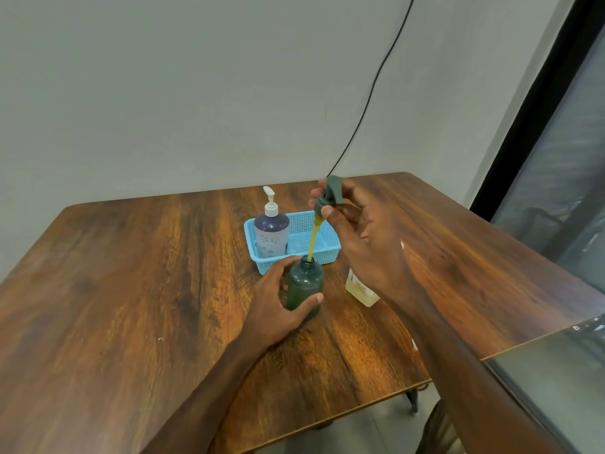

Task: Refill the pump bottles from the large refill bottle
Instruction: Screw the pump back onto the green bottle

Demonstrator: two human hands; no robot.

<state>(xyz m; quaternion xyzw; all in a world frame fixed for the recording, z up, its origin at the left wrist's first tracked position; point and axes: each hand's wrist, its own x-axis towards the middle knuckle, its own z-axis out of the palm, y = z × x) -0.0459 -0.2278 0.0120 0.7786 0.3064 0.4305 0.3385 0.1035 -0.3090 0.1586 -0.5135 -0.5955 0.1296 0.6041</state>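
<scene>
Pump bottles stand near the middle of a wooden surface (131, 273) with dark, streaky grain and rounded corners, pushed against a plain grey-white wall (196, 93). Left of centre, a rounded bottle with a purple top half, a white patterned base and a white pump (271, 234) stands upright in the left end of a blue plastic mesh basket (329, 253), a shallow rectangle with perforated walls. Just in front of the basket, a dark green translucent bottle (305, 286) stands upright on the surface with its neck uncapped. The left hand (278, 306) grips it, fingers (278, 267) curled round the far side and the thumb pressed to the near side. Above it, the right hand (363, 237) pinches a grey-green pump head (329, 196) between its fingertips, lifted clear of the bottle. A yellow-coated dip tube (313, 239) hangs from the head, its lower tip at the bottle's mouth. Behind the right wrist, a pale yellow refill bottle (358, 286) with a printed label stands on the surface, mostly hidden. A thin black cable (373, 90) runs down the wall to the surface's far edge. At far right, a black-framed window (563, 178) slants beside the table.
</scene>
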